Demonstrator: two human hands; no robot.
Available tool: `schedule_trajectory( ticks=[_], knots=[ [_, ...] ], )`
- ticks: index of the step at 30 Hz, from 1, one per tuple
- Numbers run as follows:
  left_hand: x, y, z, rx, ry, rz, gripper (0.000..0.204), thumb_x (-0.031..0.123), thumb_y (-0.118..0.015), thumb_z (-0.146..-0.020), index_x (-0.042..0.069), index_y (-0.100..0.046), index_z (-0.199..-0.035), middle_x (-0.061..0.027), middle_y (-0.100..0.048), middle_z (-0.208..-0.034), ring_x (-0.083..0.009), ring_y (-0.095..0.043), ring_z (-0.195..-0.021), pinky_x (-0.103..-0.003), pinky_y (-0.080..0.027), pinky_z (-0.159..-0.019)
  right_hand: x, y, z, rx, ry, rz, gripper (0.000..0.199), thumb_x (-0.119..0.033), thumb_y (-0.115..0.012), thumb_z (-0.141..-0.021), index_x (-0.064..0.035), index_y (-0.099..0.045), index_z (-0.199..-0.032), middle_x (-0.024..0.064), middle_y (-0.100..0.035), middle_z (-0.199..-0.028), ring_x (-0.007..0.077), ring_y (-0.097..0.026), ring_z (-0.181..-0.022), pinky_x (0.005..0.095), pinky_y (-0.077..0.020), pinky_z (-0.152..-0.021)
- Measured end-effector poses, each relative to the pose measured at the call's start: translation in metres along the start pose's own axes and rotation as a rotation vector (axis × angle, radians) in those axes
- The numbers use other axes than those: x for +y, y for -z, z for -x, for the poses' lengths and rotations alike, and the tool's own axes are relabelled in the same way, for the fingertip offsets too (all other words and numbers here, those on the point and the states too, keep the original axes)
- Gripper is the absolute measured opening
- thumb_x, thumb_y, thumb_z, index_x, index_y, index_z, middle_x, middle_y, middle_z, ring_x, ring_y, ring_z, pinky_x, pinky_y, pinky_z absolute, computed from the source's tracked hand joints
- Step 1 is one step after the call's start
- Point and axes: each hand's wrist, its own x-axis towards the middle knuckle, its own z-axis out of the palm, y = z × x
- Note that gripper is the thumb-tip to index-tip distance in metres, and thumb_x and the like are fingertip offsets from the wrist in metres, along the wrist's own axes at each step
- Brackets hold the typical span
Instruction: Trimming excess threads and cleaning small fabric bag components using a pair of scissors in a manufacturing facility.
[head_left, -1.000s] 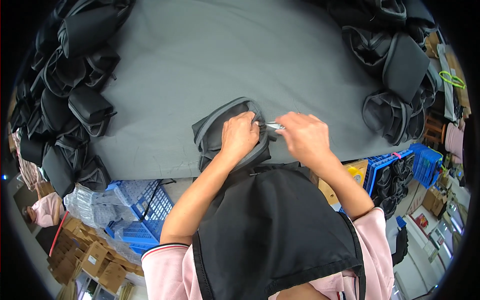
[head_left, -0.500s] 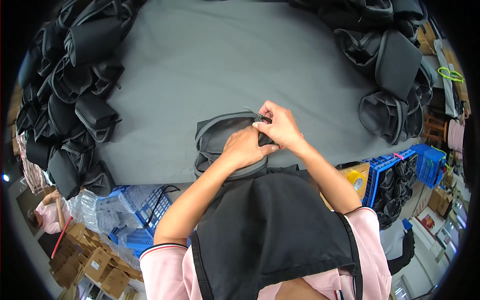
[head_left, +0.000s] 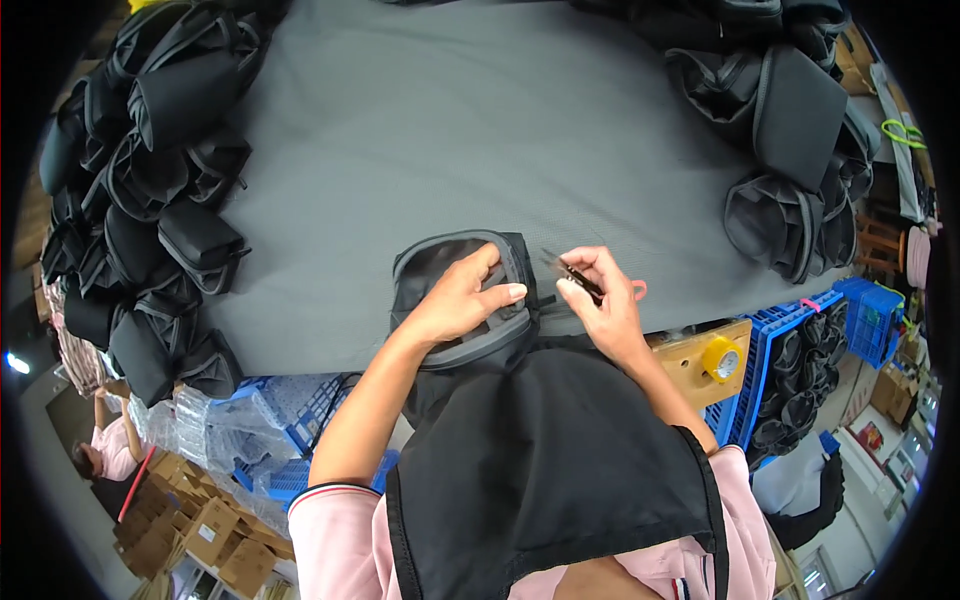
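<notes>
A black pouch with grey edging lies open on the near edge of the table, its hollow showing. My left hand grips its right side, fingers reaching inside and partly hidden, thumb over the edging. Just right of the pouch, my right hand is closed on dark thread snips. Their pointed tips face up and left, apart from the pouch and slightly blurred. A pink loop sticks out beside that hand. A short dark tab juts from the pouch's right side.
Heaps of similar black pouches line the table's left side, with more pouches on the right. Below the right edge are a yellow tape roll on a wooden board and a blue crate. Another person is at far left.
My right hand has moved right and down with the snips, away from the pouch's edging. My left hand has shifted slightly left, its fingers now further inside the pouch.
</notes>
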Motion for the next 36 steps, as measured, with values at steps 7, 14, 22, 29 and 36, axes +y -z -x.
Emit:
schedule_trajectory(
  ticks=[7,14,22,29,36],
  knots=[
    [0.037,0.003,0.018,-0.141,0.142,0.136,0.042,0.016,-0.067,-0.081,-0.002,-0.049,-0.115,-0.0074,-0.056,-0.109,-0.0137,-0.049,-0.103,-0.029,-0.040,-0.090,-0.028,-0.004,-0.010,-0.143,0.289,0.114,0.026,0.003,-0.065,-0.071,-0.0015,-0.058,-0.095,0.0059,-0.054,-0.085,0.0136,-0.054,-0.073,0.0241,-0.0436,-0.066],
    [0.030,0.006,0.020,-0.158,0.160,0.003,0.042,0.020,-0.069,-0.079,-0.002,-0.052,-0.110,-0.0084,-0.058,-0.105,-0.0135,-0.051,-0.100,-0.029,-0.041,-0.088,-0.033,0.004,-0.016,-0.087,0.631,0.498,0.026,-0.004,-0.070,-0.065,-0.0067,-0.062,-0.090,0.0048,-0.056,-0.078,0.0204,-0.054,-0.060,0.0304,-0.0431,-0.053],
    [0.033,0.002,0.021,-0.169,0.078,0.120,0.041,0.018,-0.069,-0.078,-0.002,-0.052,-0.110,-0.0084,-0.058,-0.106,-0.0142,-0.052,-0.099,-0.030,-0.042,-0.086,-0.042,0.009,-0.015,-0.096,0.468,0.404,0.023,-0.006,-0.070,-0.066,-0.0095,-0.064,-0.089,0.0035,-0.055,-0.076,0.0216,-0.054,-0.061,0.0318,-0.0435,-0.055],
    [0.025,0.009,0.019,-0.231,0.118,0.100,0.034,0.018,-0.069,-0.079,-0.001,-0.054,-0.102,-0.0042,-0.058,-0.092,-0.0103,-0.053,-0.087,-0.027,-0.044,-0.076,-0.039,0.016,-0.025,-0.156,0.636,0.458,0.026,-0.002,-0.071,-0.062,-0.0053,-0.066,-0.087,0.0054,-0.056,-0.071,0.0204,-0.052,-0.061,0.0309,-0.0413,-0.056],
    [0.028,0.009,0.018,-0.253,0.058,0.123,0.036,0.016,-0.069,-0.079,-0.002,-0.053,-0.106,-0.0030,-0.057,-0.093,-0.0098,-0.052,-0.087,-0.027,-0.044,-0.077,-0.040,0.021,-0.018,-0.320,0.465,0.282,0.024,-0.001,-0.070,-0.064,-0.0036,-0.066,-0.087,0.0053,-0.059,-0.074,0.0179,-0.053,-0.062,0.0293,-0.0423,-0.057]
  ],
)
